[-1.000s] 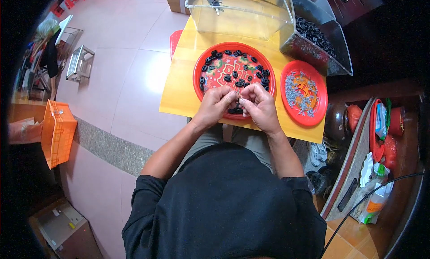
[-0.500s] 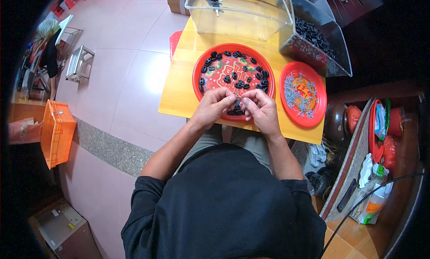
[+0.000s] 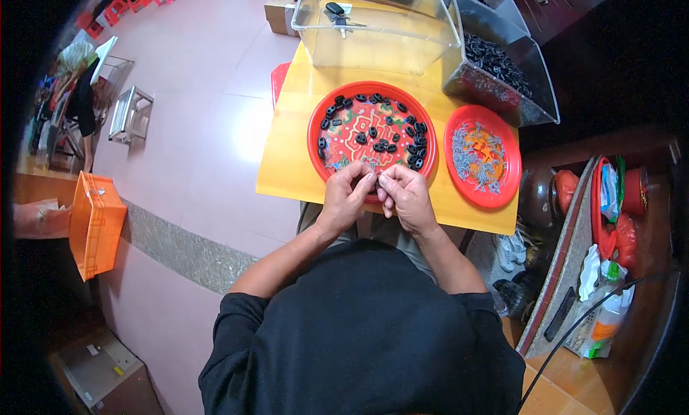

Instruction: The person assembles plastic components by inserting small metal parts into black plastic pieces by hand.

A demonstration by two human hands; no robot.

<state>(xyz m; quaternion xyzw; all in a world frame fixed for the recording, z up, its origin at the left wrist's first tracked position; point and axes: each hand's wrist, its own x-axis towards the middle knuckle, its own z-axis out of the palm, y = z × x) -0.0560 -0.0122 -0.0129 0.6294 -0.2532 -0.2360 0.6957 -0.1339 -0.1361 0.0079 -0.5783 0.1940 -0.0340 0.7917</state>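
Over the near rim of the round red tray (image 3: 313, 121), my left hand (image 3: 346, 197) and my right hand (image 3: 406, 197) meet with fingertips pinched together. Whatever small piece sits between the fingers is mostly hidden; a dark bit shows there. Inside the tray lie several small black plastic pieces with holes (image 3: 381, 147), along the edge and in the middle, over a printed pattern. To the right, a smaller red plate (image 3: 456, 182) holds a heap of thin grey metal-looking pieces (image 3: 470, 162).
Both stand on a yellow table (image 3: 283, 164). A clear plastic box (image 3: 373, 49) with keys (image 3: 341, 24) on it stands at the back, beside another bin (image 3: 502, 103) full of black pieces. An orange crate (image 3: 97, 225) is at far left, a metal stool (image 3: 130, 115) beyond. Shelves with bags stand right.
My hands have drawn closer together and sit lower against the tray. The whole view has shifted slightly, with the table appearing lower in the picture.
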